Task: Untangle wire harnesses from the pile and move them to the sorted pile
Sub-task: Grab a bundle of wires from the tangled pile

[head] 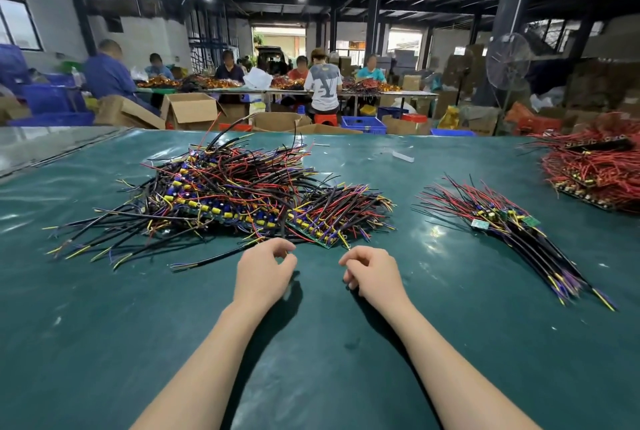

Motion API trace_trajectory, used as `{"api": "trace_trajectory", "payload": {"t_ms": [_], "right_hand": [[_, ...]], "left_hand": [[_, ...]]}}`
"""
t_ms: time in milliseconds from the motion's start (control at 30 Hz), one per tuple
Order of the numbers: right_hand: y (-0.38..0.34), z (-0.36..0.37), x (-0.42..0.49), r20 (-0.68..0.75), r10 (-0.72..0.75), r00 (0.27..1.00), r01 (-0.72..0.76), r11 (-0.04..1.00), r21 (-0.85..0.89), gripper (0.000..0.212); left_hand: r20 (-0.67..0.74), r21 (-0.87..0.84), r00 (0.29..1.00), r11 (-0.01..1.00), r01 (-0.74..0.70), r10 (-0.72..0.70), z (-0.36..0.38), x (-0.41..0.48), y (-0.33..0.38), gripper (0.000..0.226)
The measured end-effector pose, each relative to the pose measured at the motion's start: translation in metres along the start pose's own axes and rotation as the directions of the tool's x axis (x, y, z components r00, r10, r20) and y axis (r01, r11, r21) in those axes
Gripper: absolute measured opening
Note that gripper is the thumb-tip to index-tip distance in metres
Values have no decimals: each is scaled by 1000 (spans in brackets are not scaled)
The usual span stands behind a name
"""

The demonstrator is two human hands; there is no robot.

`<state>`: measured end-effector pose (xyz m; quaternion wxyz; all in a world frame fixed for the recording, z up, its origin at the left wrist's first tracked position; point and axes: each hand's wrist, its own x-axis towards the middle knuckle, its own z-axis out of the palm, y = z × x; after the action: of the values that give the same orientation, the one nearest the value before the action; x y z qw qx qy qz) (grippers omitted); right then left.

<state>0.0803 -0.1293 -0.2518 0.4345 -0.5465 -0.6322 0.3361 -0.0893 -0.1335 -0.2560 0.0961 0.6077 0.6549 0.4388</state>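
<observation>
- Workshop: people (322, 83) sit at a long bench at 12 o'clock, among boxes and crates.
- Table (311, 360): glossy green mat, with a red wire heap (595, 169) at 2 o'clock.
- Tangled pile (221, 194) lies at 11 o'clock and the sorted pile (512, 232) at 2 o'clock, well apart. The step looks like choosing a harness.
- Left hand (265, 268): fingers loosely curled at the tangle's near edge. I cannot tell whether they pinch a wire.
- Right hand (372, 272): loosely curled, holding nothing. Next, ease one harness free without dragging its neighbours.

Both bare, slender forearms (214, 353) narrow at the wrists before the left grip (265, 268) and the right grip (372, 272), also bare.
</observation>
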Motion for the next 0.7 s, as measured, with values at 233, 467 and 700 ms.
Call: {"api": "trace_trajectory", "payload": {"t_ms": [233, 467, 700], "right_hand": [[5, -4, 2, -169, -191, 967, 112, 914, -391, 33], [14, -3, 6, 50, -37, 998, 61, 717, -695, 51], [6, -4, 4, 89, -49, 995, 88, 856, -509, 41]], "left_hand": [[235, -336, 905, 903, -268, 356, -8, -24, 22, 20], [109, -108, 983, 982, 158, -146, 3, -6, 21, 13], [342, -239, 887, 883, 403, -312, 25, 30, 26, 59]]}}
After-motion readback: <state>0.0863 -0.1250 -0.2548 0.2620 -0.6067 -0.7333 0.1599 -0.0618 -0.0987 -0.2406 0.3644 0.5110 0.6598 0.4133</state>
